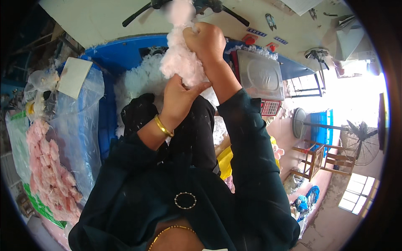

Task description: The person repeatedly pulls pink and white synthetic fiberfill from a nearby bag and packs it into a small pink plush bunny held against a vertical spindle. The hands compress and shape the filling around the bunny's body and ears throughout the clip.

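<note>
A fluffy pale pink plush piece (pixel 181 62) hangs from the table's front edge toward my lap. Its upper end, a rounded pink lump, is blurred and covers the middle of a black metal fitting (pixel 213 6) with two handles. My right hand (pixel 206 41) is closed in a fist on the plush's right side, near its upper part. At the lower end my left hand (pixel 178 98) grips the plush, its thumb pointing right and its fingers partly hidden by the pile. White fluffy stuffing (pixel 140 79) fills the blue bin (pixel 106 58) below.
Right of my arm stands a weighing scale (pixel 261 75) with a keypad. Red buttons (pixel 250 39) and thread snips (pixel 270 21) are on the pale table (pixel 96 21). Pink plush pieces (pixel 50 175) are heaped at left. A fan (pixel 360 140) and wooden chair (pixel 312 159) stand at right.
</note>
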Motion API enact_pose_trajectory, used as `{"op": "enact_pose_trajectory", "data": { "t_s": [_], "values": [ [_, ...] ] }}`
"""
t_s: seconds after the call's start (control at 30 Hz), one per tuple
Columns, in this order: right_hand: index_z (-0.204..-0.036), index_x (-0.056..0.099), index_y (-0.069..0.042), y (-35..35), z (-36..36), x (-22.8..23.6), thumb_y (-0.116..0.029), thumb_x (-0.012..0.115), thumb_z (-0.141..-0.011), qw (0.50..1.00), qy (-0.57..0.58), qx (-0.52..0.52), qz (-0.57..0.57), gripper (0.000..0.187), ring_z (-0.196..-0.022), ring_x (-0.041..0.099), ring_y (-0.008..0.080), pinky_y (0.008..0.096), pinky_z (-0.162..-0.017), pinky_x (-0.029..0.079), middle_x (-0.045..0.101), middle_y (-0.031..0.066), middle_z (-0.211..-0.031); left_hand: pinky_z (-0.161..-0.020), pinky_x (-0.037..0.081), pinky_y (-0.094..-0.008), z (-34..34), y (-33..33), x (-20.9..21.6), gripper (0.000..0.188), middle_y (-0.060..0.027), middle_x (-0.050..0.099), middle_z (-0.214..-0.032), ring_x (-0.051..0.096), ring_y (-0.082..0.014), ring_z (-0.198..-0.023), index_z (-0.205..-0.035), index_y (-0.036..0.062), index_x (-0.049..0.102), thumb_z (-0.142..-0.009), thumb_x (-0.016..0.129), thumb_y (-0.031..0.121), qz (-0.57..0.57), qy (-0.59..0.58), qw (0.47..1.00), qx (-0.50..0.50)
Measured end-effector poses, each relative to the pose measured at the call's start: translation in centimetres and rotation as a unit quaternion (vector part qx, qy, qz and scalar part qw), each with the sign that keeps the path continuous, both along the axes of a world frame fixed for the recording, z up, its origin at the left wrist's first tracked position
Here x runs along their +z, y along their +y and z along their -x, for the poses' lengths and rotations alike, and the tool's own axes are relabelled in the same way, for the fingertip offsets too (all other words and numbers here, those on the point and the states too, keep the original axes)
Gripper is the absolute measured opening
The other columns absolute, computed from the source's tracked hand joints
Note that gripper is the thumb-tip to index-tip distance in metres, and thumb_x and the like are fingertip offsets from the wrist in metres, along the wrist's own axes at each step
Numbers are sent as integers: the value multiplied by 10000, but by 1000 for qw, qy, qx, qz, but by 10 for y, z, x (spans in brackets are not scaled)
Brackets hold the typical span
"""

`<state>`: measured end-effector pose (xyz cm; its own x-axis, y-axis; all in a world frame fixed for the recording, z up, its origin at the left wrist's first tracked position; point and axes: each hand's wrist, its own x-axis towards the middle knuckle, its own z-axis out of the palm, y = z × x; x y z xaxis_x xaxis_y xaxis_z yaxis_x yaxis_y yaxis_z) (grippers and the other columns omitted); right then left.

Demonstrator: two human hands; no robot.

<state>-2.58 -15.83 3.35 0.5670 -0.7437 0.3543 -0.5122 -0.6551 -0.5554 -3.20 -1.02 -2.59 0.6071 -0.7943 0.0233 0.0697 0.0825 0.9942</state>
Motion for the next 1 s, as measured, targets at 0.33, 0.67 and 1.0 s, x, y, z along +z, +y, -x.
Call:
{"op": "enact_pose_trajectory", "data": {
  "t_s": [0.33, 0.67, 1.0],
  "values": [
    [-688, 654, -29, -20, -8, -6, -365, 671, -701, 994, -74, 56, -66, 337, -682, 609, 383, 428, -615, 491, 613, 191, -681, -561, 495, -261, -51, -26, 27, 171, -82, 663, -828, 624, -144, -625, -1001, -22, 632, -856, 570, 46, 71, -62, 995, 37],
    [-603, 554, -4, 14, 35, -18, -212, 701, -728, 961, -189, 130, -153, 284, -461, 468, 142, 288, -466, 399, 493, 65, -478, -819, 484, -280, -24, 39, 4, 292, -93, 620, -1115, 598, -155, -951, -1132, -7, 574, -843, 613, -5, 152, 189, 960, -141],
    [-752, 601, 7, 19, 77, 19, -153, 679, -815, 931, -35, 316, -179, 188, -550, 508, 209, 332, -528, 412, 502, 129, -627, -932, 414, -368, -52, 38, 85, 587, -118, 598, -1128, 553, -307, -1073, -1167, 72, 572, -618, 779, 73, 61, -581, 811, -35]
  ]
}}
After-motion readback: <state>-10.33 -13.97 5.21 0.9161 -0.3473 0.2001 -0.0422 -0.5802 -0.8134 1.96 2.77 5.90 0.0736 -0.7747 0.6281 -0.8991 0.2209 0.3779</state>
